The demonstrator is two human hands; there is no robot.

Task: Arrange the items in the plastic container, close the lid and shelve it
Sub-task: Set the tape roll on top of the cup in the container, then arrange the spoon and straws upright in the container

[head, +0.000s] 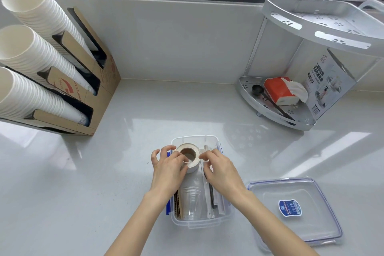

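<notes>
The left hand (168, 169) is wrapped around the near side of a squat white paper-tape roll with a brown cardboard core (188, 156), fingers curled onto its rim, apparently to steady it while it is seated at the far end of the clear rectangular plastic container (199, 221). The right hand (220, 170) hovers just beside the roll with thumb and forefinger pinched together; whether they grip anything I cannot tell. The roll's hollow core points up towards the camera. The container's long axis runs away from the person, and a clear plastic cup (190, 201) and slim wrapped utensils (208, 199) lie along it. The transparent blue-trimmed lid (291, 208) rests on the grey countertop (83, 172) to the right, still off.
</notes>
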